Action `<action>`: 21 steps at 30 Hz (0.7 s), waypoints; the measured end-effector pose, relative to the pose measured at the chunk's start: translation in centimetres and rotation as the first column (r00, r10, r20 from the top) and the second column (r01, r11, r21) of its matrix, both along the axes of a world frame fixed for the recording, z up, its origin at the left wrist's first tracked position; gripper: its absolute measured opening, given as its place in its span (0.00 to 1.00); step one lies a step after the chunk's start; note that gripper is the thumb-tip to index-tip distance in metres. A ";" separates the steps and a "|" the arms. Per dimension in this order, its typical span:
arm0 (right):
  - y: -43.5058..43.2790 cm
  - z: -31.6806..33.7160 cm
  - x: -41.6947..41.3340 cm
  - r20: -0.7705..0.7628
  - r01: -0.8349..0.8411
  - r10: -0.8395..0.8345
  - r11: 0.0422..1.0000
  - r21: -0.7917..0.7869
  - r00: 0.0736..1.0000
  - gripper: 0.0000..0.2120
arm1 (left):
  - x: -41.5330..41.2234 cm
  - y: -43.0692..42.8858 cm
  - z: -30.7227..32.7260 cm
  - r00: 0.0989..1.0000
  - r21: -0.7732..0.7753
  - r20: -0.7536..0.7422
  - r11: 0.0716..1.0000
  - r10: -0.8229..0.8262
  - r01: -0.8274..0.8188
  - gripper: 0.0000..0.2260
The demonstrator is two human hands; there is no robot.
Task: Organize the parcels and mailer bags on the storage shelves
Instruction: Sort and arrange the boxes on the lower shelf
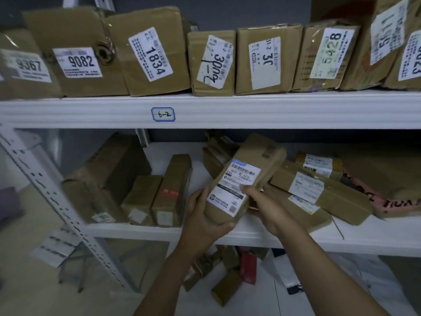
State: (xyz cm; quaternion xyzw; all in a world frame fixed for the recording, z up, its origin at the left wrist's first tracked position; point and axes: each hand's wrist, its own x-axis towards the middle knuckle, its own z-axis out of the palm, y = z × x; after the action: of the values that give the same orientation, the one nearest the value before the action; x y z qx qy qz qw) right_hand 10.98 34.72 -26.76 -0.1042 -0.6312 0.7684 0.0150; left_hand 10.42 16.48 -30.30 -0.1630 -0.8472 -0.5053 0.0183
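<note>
The brown parcel point(245, 169) is held in the air above the front part of the lower shelf point(141, 231). It sits between the upright boxes on the left and the flat parcels on the right. It is tilted, with the far end raised toward the back of the shelf. Its white shipping label point(234, 188) faces up.

The left hand point(202, 222) is clamped on the near left corner of the brown parcel. The fingers lie along the left side and the thumb curls over the near end.

The right hand point(266, 215) is clamped on the right edge of the same parcel. The thumb presses onto the shipping label and the other fingers are underneath, mostly hidden.

Lower shelf, left section: a large box point(107, 174) stands in the corner. Two narrow boxes point(169, 192) stand upright just beside it, touching each other.

Lower shelf, right section: several flat parcels point(323, 192) lie overlapping. A pink mailer bag point(401, 202) lies at the far right.

On the upper shelf point(250, 110) a row of brown parcels stands side by side with labels forward. Readable numbers include 9367 point(28, 65), 9082 point(80, 61), 1834 point(155, 58) and 5428 point(331, 50). A shelf tag point(163, 114) marked 6-2 is fixed to the front beam.

Below the lower shelf, small brown boxes point(227, 283), a red box point(248, 267) and a white mailer bag point(282, 272) lie loose
</note>
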 end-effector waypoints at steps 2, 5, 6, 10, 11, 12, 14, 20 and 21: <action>-0.2 -0.3 0.7 0.020 0.014 -0.014 1.000 -0.017 1.000 0.21 | -0.1 -1.1 0.5 0.990 0.079 0.125 0.996 -0.060 0.050 0.46; -0.5 -0.3 2.5 0.006 -0.022 0.023 0.998 -0.063 1.000 0.26 | -0.7 -1.7 1.1 0.969 0.210 0.213 0.975 -0.121 0.076 0.41; -0.7 -0.3 3.2 -0.005 -0.055 0.055 0.995 -0.079 0.998 0.27 | -0.8 -1.8 1.5 0.964 0.238 0.223 0.967 -0.145 0.091 0.39; -1.8 -0.8 5.5 -0.015 -0.130 0.130 0.991 -0.026 0.991 0.31 | -1.4 -1.9 2.7 0.951 0.300 0.219 0.942 -0.218 0.147 0.42; -2.1 -0.8 5.9 -0.021 -0.109 0.109 0.994 -0.002 0.994 0.31 | -1.3 -2.0 2.8 0.953 0.284 0.215 0.947 -0.215 0.150 0.45; -2.3 -0.6 6.2 -0.032 -0.076 0.077 0.997 0.022 0.996 0.30 | -1.1 -2.1 2.9 0.954 0.263 0.210 0.952 -0.212 0.153 0.48; -2.8 0.0 6.7 -0.069 0.000 0.006 0.996 0.087 0.998 0.31 | -0.8 -2.3 2.7 0.958 0.237 0.189 0.957 -0.214 0.167 0.49; -3.4 2.4 6.9 -0.202 0.183 -0.117 0.919 0.348 0.972 0.29 | 0.0 -2.3 2.9 0.985 0.311 0.092 0.944 -0.149 0.113 0.42; -3.4 2.8 7.0 -0.202 0.190 -0.122 0.911 0.366 0.972 0.27 | 0.1 -2.2 3.0 0.989 0.305 0.066 0.946 -0.135 0.108 0.43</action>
State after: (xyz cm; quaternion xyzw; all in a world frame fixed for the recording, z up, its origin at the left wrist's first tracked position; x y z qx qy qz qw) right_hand 17.93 31.28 -23.93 -0.0818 -0.7547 0.6330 0.1519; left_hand 10.53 14.26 -27.25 -0.1882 -0.7489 -0.6349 -0.0249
